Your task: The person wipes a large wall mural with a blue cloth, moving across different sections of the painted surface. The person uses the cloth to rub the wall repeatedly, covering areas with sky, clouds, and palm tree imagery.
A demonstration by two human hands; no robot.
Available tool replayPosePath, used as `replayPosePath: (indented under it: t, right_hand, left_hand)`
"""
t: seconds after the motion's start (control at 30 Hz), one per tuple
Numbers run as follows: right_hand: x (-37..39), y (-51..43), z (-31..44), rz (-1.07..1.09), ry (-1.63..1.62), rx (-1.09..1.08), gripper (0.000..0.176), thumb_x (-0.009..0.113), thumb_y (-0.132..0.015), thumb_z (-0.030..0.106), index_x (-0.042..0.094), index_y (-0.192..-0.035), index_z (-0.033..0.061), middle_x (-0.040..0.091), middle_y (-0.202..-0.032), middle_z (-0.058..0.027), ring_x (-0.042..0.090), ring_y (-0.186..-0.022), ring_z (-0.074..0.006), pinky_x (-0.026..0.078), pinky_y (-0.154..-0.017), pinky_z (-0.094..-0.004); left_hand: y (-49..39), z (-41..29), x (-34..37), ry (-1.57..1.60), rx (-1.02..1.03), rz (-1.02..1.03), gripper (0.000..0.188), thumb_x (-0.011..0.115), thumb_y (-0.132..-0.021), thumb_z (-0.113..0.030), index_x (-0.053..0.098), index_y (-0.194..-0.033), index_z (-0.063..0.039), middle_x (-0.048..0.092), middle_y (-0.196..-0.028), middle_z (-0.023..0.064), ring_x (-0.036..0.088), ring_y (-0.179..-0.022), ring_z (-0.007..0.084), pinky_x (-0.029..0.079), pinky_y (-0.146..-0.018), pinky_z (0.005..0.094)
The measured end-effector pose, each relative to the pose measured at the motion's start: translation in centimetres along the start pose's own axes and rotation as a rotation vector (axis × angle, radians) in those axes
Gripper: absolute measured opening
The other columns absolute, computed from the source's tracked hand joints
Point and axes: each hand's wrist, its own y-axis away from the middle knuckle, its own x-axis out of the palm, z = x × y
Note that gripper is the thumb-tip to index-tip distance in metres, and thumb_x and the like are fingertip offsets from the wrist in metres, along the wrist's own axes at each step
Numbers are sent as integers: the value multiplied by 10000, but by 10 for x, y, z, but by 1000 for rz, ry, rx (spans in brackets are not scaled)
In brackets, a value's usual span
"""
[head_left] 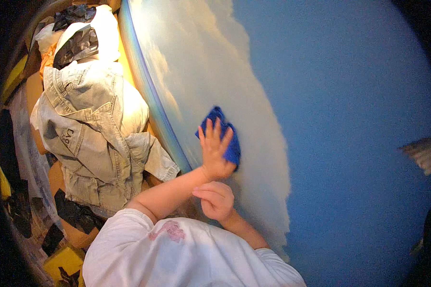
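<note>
Spread flat over a blue cloth (pixel 232 152), my left hand (pixel 214 152) presses it against a painted surface (pixel 258 118). The cloth shows past the fingertips and on the hand's right side. Just below, close to the left wrist, is my right hand (pixel 217 201), its fingers bent in together and nothing visible in it. Under the hands the surface is pale and cloud-like; to the right it turns plain blue along an uneven border. A blue-violet band runs along its curved left edge (pixel 158 109).
A beige denim jacket (pixel 93 150) lies heaped left of the surface's edge, its sleeve reaching that edge. Behind it are crumpled black and white plastic bags (pixel 80 45). Cardboard and yellow pieces (pixel 63 263) lie at lower left. A grey-white patch (pixel 420 154) shows at far right.
</note>
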Motion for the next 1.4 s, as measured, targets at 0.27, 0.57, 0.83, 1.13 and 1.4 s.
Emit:
replayPosePath:
  t: [0.27,0.57,0.83,1.13,1.4]
  right_hand:
    - [-47,41,29,-64,81,-94,225,644,-710,-40,715,-899,58,708,-904,-79,684,-755,-239,547,-666,-354]
    - [-109,101,59,-168,75,-189,243,623,-715,-55,713,-912,55,705,-909,-95,685,-781,-256,546,-673,-341]
    - [-140,142,71,-311,147,-270,190,587,-798,-66,685,-927,32,701,-900,-116,678,-804,-265,548,-724,-348]
    - [-97,158,81,-328,-138,-180,203,559,-799,-122,689,-878,12,691,-891,-122,662,-845,-269,531,-770,-347]
    - [-33,176,75,91,-373,241,583,668,-909,266,443,-1390,24,555,-1284,-131,568,-1083,-205,480,-873,-317]
  left_hand:
    - [6,-82,11,-7,267,69,645,426,-886,-588,556,-1386,-202,344,-1550,182,197,-1466,441,10,-1113,678]
    - [15,-171,20,-45,332,67,628,567,-815,-527,605,-1329,-169,438,-1502,132,296,-1438,387,81,-1164,573]
    - [104,-176,32,-77,499,50,376,499,-940,-328,652,-1241,-163,500,-1465,74,359,-1423,322,212,-1167,507]
    - [183,-161,-83,457,-737,0,285,565,-973,-203,621,-1228,-87,652,-1031,35,586,-865,112,484,-766,271]
    - [217,-230,-203,968,-1146,-214,455,476,-1003,-400,514,-1341,-96,641,-1232,138,662,-1056,286,538,-923,433]
